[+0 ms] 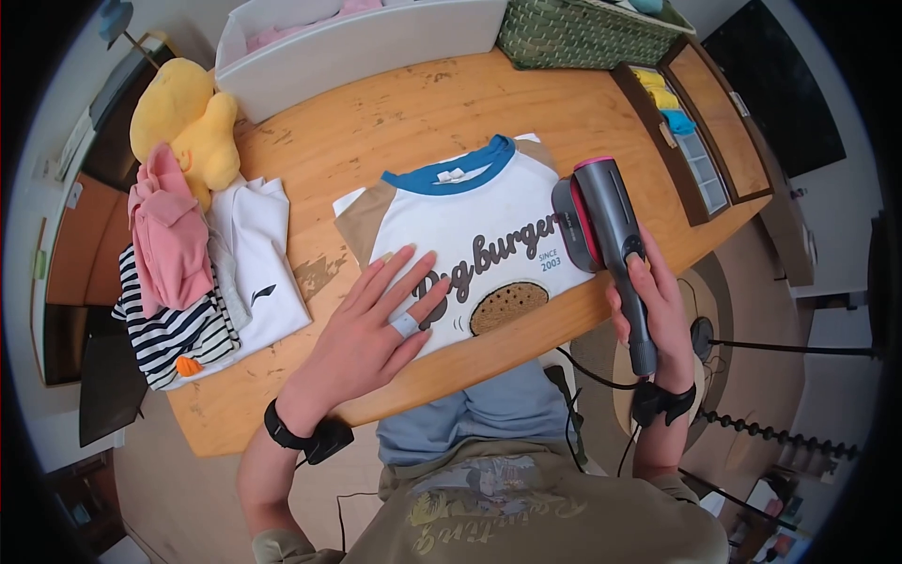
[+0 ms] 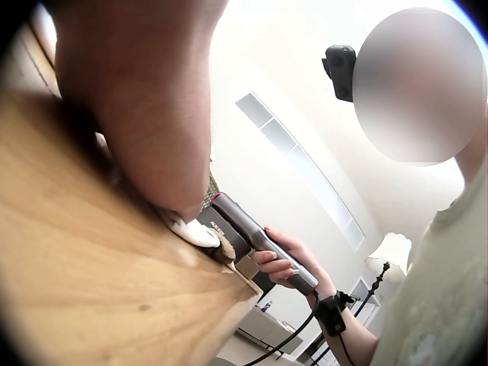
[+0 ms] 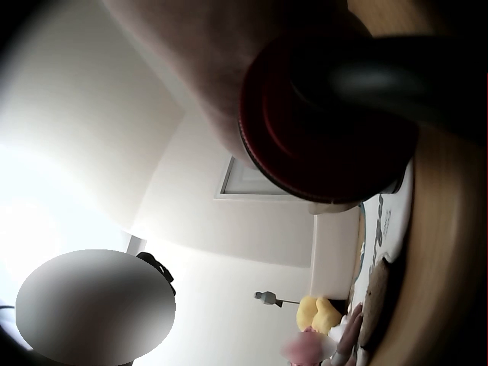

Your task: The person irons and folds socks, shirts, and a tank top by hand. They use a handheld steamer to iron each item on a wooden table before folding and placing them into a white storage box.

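A white T-shirt (image 1: 449,218) with a blue collar, tan sleeves and "burger" lettering lies spread near the table's front edge. My left hand (image 1: 368,324), a ring on one finger, rests on its left side with the fingers extended. My right hand (image 1: 655,305) grips the handle of a grey and pink handheld garment steamer (image 1: 611,235). The steamer's head is over the shirt's right side, beside the lettering. In the left wrist view the steamer (image 2: 255,232) is seen from the side. Its round red handle end (image 3: 305,145) fills much of the right wrist view.
Left on the wooden table (image 1: 376,103) lie folded clothes: a striped garment (image 1: 155,324), a pink one (image 1: 167,235) and a white one (image 1: 268,263), below a yellow plush toy (image 1: 188,117). A white bin (image 1: 357,52), a green woven basket (image 1: 592,38) and a compartment box (image 1: 681,160) stand behind.
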Demonstrator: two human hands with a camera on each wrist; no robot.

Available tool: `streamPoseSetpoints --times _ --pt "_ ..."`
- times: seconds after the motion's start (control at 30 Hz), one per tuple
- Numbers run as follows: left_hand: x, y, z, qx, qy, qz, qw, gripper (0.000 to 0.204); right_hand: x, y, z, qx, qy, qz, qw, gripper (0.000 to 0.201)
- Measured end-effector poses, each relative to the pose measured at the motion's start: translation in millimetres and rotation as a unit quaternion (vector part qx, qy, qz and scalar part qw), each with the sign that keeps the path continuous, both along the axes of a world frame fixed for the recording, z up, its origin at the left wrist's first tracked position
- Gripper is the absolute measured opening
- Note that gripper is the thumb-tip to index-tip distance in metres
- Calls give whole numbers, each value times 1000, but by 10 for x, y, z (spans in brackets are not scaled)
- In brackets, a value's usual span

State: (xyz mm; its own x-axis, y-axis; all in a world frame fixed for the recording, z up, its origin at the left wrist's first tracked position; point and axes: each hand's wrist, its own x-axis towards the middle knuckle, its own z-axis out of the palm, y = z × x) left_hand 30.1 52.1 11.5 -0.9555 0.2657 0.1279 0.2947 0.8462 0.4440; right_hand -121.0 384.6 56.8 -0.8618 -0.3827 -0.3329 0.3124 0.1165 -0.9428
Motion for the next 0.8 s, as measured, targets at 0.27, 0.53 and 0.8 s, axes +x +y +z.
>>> streamPoseSetpoints --times 0.27,0.53,0.8 --pt "8 -3 17 6 -1 0 1000 64 -148 9 -17 -10 11 -14 1000 59" --pt "55 -63 -87 -29 43 89 995 89 -272 -68 -45 3 33 -38 999 61" --pt "92 -93 -139 -25 49 126 991 107 -302 -131 -50 -97 -20 -41 994 54"
